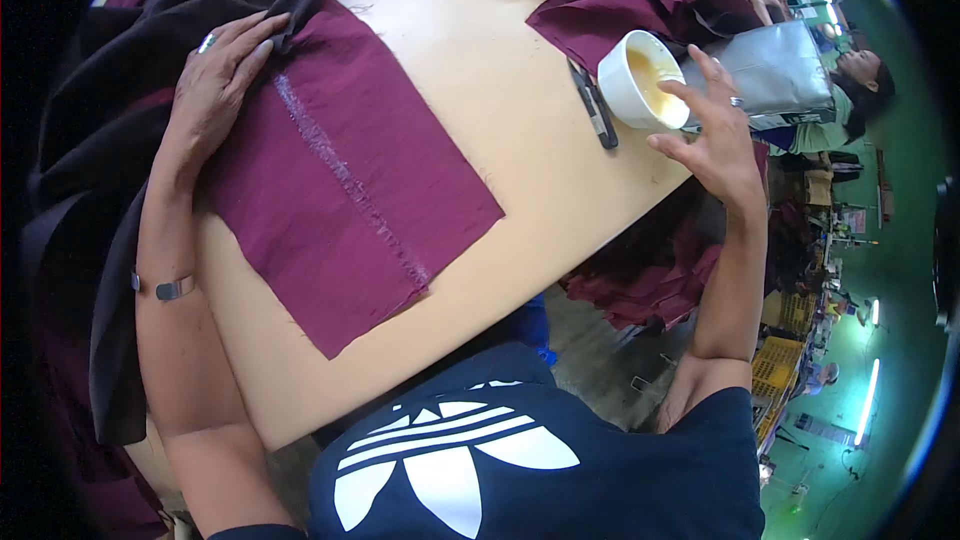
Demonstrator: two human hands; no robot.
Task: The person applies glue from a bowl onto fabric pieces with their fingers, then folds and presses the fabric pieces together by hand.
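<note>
A maroon cloth piece with frayed edges lies flat on the table, a whitish shiny strip running down its middle. At its upper left, my left hand has its fingers closed on the folded edge of a dark cloth. The dark cloth hangs in loose folds around my left forearm. My right hand is at a white bowl, its fingers apart. One bent finger reaches over the bowl's rim toward the yellowish paste inside; whether it touches the paste is hard to tell.
Beside the bowl lies a black cutter. A silver block-shaped package stands behind my right hand. More maroon cloth is heaped at the back, and some hangs below the table edge. Another person is at the right.
</note>
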